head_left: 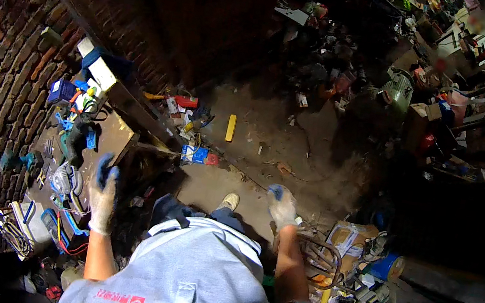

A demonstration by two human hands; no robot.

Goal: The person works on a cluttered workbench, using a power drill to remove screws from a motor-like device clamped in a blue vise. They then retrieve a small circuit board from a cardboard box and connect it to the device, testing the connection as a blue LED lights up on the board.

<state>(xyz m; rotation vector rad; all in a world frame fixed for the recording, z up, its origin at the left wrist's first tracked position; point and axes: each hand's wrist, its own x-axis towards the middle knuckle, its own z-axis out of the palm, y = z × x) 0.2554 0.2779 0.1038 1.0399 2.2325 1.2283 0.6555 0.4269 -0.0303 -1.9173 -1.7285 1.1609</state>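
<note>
My left hand, in a grey glove with blue fingertips, is raised beside the edge of a cluttered wooden workbench, its fingers apart and empty. On that bench lie a circular saw, a teal power tool and a meter with red leads. My right hand, gloved alike, hangs at my right over the floor with loosely bent fingers and nothing visible in them. My light shoe stands on the concrete floor.
A brick wall runs along the left. A yellow bar and a blue box lie on the floor. A taped carton, a metal frame and scrap crowd the lower right; dark piles of junk fill the upper right.
</note>
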